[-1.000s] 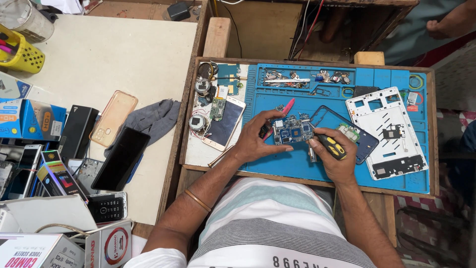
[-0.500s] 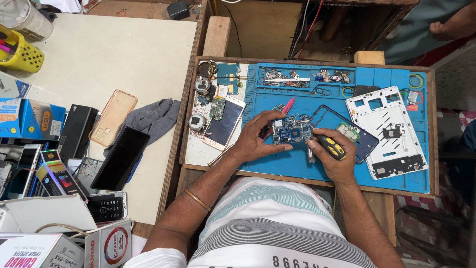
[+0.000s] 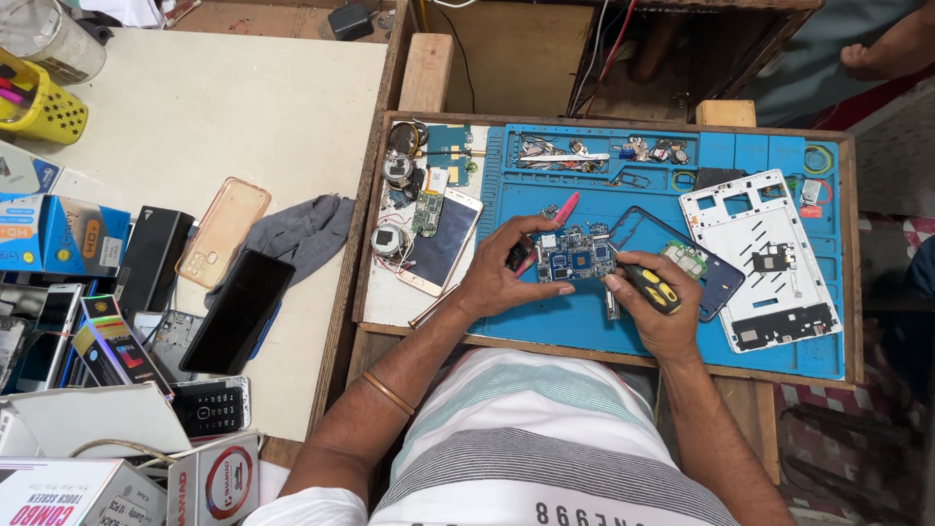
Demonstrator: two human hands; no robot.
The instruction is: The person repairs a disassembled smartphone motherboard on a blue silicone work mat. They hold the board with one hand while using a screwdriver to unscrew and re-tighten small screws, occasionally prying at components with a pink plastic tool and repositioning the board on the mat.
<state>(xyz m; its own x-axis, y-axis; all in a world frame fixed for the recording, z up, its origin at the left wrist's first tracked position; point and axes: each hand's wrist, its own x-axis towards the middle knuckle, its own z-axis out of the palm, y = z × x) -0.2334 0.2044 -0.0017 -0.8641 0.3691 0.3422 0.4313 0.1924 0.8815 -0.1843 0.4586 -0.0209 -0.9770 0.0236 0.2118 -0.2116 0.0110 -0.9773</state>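
Circuit board, blue and studded with small components, lies on the blue work mat just right of the frame's centre, and compared with a second ago it sits in the same spot with almost nothing shifted. The left hand still pins the board's left edge, fingers curled down onto it, while the right hand stays clenched around a yellow-and-black screwdriver whose tip meets the board's right edge. Such stillness suggests careful work at one screw or joint rather than a move to another part. A pink pry tool lies just above the board, a dark blue phone frame just to its right, and a white tablet frame further right. A white phone lies face up at the mat's left edge, and a grey cloth rests on the pale table towards the left of the frame.
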